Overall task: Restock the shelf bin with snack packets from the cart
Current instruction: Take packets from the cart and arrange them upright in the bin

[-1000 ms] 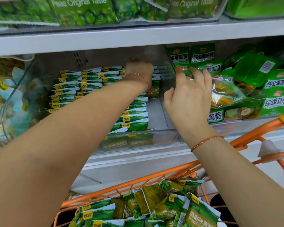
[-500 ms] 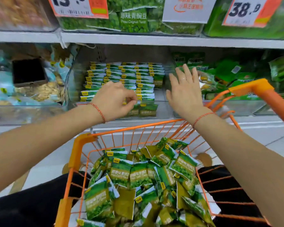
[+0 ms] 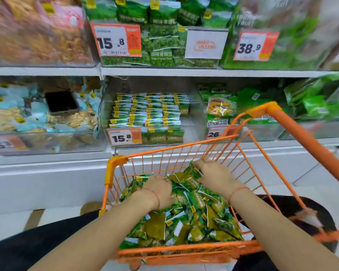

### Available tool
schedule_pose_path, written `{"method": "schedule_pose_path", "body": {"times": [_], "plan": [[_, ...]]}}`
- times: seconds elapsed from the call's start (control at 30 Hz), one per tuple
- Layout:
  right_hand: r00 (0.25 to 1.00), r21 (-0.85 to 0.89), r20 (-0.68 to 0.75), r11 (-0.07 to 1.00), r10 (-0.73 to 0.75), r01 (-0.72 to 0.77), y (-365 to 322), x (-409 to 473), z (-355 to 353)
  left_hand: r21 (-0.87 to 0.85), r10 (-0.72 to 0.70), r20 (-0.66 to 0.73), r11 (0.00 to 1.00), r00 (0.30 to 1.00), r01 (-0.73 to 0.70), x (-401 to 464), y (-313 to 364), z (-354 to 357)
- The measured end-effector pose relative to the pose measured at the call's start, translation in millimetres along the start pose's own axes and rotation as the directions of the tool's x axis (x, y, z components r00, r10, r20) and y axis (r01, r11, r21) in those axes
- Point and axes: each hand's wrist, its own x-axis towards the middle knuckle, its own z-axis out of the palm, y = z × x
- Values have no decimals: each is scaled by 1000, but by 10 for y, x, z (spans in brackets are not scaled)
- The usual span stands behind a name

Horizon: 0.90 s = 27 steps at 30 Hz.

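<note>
**Both hands down in the cart's pile of pea packets**

My left hand (image 3: 160, 189) lies knuckles-up on the heap of green snack packets (image 3: 192, 218) in the orange wire cart (image 3: 184, 251), near its far left corner. Its fingers curl down into the pile; whether they have hold of a packet I cannot tell. My right hand (image 3: 216, 178) is toward the far right side of the cart, fingers bent round the edge of one upturned green packet (image 3: 193, 171) and gripping it. Each wrist wears a thin red string. Beyond the cart's far rim, the clear shelf bin (image 3: 192, 122) holds neat rows of the same packets on its left and middle, and carries a 15.8 price tag (image 3: 123, 136) on its front left corner.
</note>
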Motion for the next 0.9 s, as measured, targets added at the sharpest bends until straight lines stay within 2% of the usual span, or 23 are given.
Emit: {"method": "schedule_pose_path", "body": {"times": [0.1,0.23,0.3,0.37,0.43,0.5,0.57,0.7,0.77,0.83,0.9], "plan": [[999,180,-21,983,45,-40,34,-8,129,-57,-25,71,998,997,30,27,-7,54],[997,127,-44,990,66,-60,23,38,223,-110,-2,43,994,999,7,-16,-71,-1],[997,157,-56,986,55,-45,57,60,231,-140,25,25,990,999,-21,-34,-94,-60],[997,197,-73,980,12,3,97,53,165,-253,35,-15,967,999,-38,-52,-155,-93],[994,300,-113,954,2,32,128,33,39,-484,31,-74,873,997,-63,-63,-235,-105],[988,473,-152,880,32,44,134,-22,-106,-733,20,-115,673,993,-99,-100,-274,-143],[987,632,-151,773,48,60,123,-89,-170,-828,-5,-177,541,984,-146,-144,-301,-184],[993,753,-102,657,66,34,74,-134,-133,-881,-93,-308,404,947,-246,-220,-323,-229],[996,847,-45,532,75,-2,44,-111,-102,-884,-124,-392,327,912,-335,-260,-264,-292],[998,921,28,388,47,-44,-19,-127,-150,-858,-150,-464,322,873,-400,-278,-190,-346],[998,947,66,314,11,-66,-66,-159,-205,-845,-191,-498,326,846,-424,-278,-149,-352]]}}
